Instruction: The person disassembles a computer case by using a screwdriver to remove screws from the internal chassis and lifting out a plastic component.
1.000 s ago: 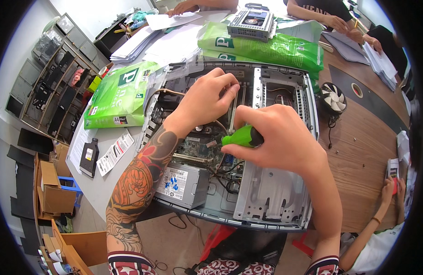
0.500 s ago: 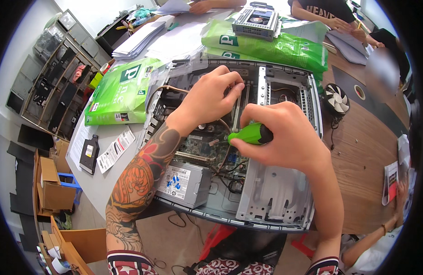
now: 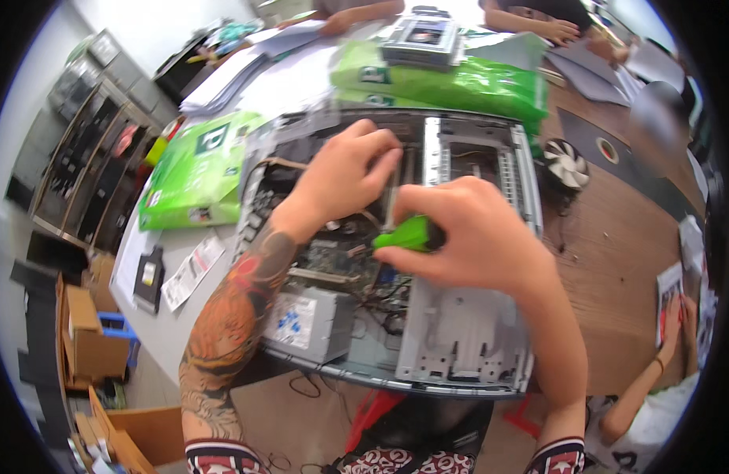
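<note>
An opened desktop computer case (image 3: 463,336) lies flat on the table in front of me. My right hand (image 3: 483,237) is closed around the green and black handle of a screwdriver (image 3: 409,235), its tip pointing left over the circuit board (image 3: 325,257). The shaft is too blurred to make out. My left hand (image 3: 341,174) reaches into the far middle of the case with its fingers curled down, close to the long pale slots. Whatever those fingertips pinch is hidden. Nearest me on the left sits the silver power supply (image 3: 309,324), with dark cables (image 3: 388,316) beside it.
Green paper packs lie left (image 3: 192,174) and behind (image 3: 443,87) the case, the rear one carrying a metal drive bay (image 3: 421,39). A fan (image 3: 566,164) and tape roll (image 3: 608,150) are on the right. A black drive (image 3: 150,280) lies left. Other people sit around the table.
The whole view has shifted slightly left and blurred. Both my hands keep nearly the same place over the case. At the right, another person's hand has moved onto a printed packet.
</note>
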Demonstrator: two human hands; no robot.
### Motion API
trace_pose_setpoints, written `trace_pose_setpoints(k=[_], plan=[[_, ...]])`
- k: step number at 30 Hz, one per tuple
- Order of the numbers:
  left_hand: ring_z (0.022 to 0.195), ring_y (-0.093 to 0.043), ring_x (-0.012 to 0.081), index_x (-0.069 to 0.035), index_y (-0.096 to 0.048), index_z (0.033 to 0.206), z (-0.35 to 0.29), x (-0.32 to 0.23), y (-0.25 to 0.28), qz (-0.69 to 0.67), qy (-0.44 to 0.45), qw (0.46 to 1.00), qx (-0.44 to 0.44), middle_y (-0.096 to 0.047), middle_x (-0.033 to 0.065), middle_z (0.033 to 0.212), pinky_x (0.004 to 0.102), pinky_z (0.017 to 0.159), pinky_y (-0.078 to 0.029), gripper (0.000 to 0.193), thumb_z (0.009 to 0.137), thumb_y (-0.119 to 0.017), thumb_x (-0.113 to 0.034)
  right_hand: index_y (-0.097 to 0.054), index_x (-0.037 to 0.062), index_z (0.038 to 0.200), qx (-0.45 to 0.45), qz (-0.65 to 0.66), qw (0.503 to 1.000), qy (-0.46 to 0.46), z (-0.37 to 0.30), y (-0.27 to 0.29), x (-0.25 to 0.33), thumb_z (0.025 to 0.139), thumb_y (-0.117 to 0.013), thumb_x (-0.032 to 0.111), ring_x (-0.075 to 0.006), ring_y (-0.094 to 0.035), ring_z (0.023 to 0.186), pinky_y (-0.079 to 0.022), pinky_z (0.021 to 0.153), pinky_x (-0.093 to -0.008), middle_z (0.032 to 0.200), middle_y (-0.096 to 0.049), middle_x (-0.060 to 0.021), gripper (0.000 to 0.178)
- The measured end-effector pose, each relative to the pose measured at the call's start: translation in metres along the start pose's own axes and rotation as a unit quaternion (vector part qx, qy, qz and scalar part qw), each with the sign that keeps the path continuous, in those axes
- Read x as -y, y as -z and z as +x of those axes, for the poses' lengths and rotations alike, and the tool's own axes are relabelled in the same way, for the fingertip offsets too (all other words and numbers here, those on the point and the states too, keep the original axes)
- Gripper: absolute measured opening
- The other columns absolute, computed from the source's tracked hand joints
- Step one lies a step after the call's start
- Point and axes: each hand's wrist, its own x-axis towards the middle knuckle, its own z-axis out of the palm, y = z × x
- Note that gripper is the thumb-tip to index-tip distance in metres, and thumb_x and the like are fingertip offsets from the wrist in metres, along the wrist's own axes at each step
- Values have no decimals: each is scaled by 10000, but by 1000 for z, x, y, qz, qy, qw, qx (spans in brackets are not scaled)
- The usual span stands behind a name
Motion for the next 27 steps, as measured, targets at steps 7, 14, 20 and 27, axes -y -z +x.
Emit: trace_pose_setpoints(k=[7,14,20,27], plan=[[882,-636,285,28,-666,977,2,-13,-3,-16,-1,1000,22,-625,151,935,361,792,-496,102,927,-615,-44,-673,87,1013,-63,-20,996,60,-4,-15,-19,768,-771,329,-374,-687,733,-555,660,-468,719,-677,-142,358],[890,-617,235,21,-644,976,-4,-6,3,-13,45,998,44,-595,105,955,336,778,-492,111,952,-564,-53,-717,36,832,-5,-27,999,21,-3,-13,-13,703,-780,292,-320,-707,723,-577,678,-433,739,-713,-109,294],[871,-601,226,18,-644,973,0,-9,5,17,11,998,59,-581,102,938,333,760,-479,126,958,-569,-82,-725,32,811,-24,-19,999,15,-1,-18,-17,689,-776,284,-332,-709,734,-579,685,-429,765,-709,-143,284],[870,-582,225,36,-630,970,0,-10,5,34,-18,998,58,-542,96,935,333,762,-477,128,915,-581,-68,-717,6,717,-15,-3,1000,-24,0,-15,-21,679,-784,300,-341,-700,706,-575,670,-429,751,-695,-166,305]])
